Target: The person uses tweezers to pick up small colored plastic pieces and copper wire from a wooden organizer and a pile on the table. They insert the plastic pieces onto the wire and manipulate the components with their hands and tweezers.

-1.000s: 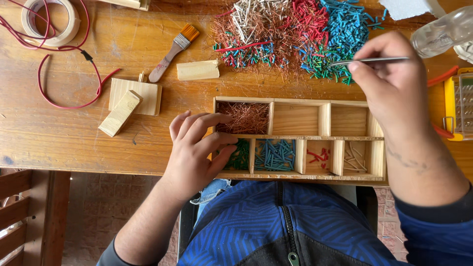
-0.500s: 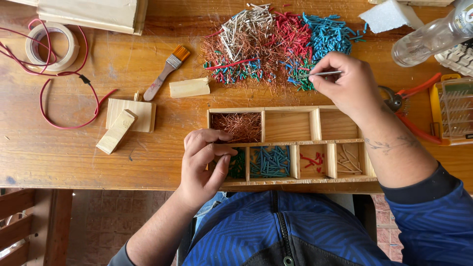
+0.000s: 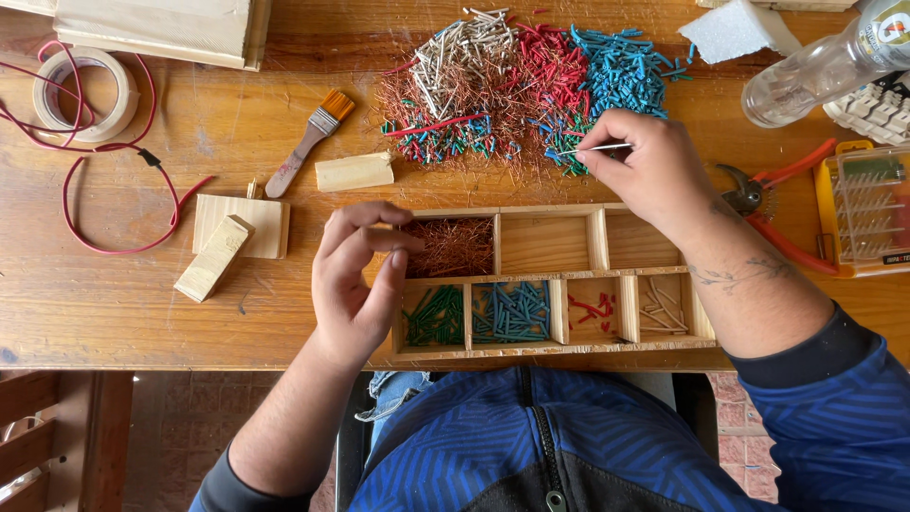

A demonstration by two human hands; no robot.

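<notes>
A wooden compartment tray [image 3: 548,349] lies at the near table edge. It holds copper strands, green, blue, red and pale wire bits in separate cells. My left hand [image 3: 355,280] rests on the tray's left end, fingers curled, holding nothing I can see. My right hand [image 3: 654,175] pinches metal tweezers [image 3: 595,148], whose tips touch the near edge of the mixed pile of wire pieces [image 3: 517,81] behind the tray. The pile has white, red, blue, green and copper bits.
Left of the tray lie wooden blocks [image 3: 232,237], a small block [image 3: 354,172], a paintbrush [image 3: 309,142], a tape roll [image 3: 85,90] and a red cable [image 3: 114,204]. On the right are red pliers [image 3: 777,190], a clear bottle [image 3: 820,66], a yellow case [image 3: 867,209] and white foam [image 3: 735,28].
My right hand has moved left and toward the pile, bringing the tweezer tips down to its near edge. My left hand stayed on the tray's left end.
</notes>
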